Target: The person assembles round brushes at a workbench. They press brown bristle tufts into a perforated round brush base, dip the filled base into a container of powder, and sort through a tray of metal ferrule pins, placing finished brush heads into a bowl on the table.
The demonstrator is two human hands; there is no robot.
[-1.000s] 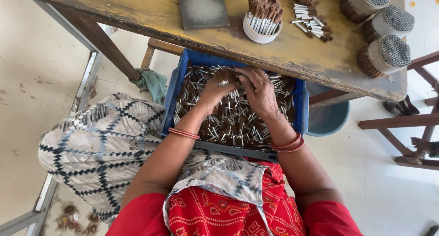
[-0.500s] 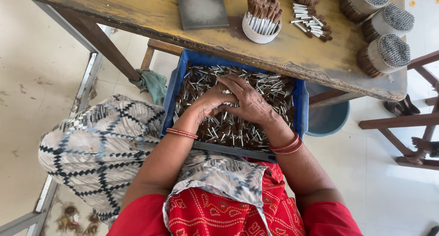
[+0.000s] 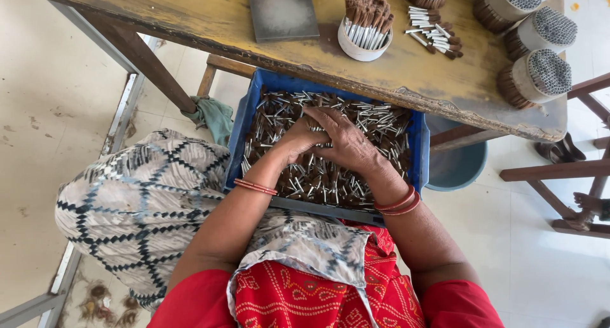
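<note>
Both hands, left hand (image 3: 298,137) and right hand (image 3: 346,144), loosely curled over the small metal-tipped sticks (image 3: 381,121) in the blue crate (image 3: 244,134) on the lap, below the worktop (image 3: 190,23). Probably gathering a bunch. Better to close gently and keep the tips aligned.

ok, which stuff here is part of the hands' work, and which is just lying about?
In hand: left hand, right hand, both in the blue crate of small brown and silver sticks.

Lying about: white cup, grey slab, round bundles, green rag, bucket.
</note>
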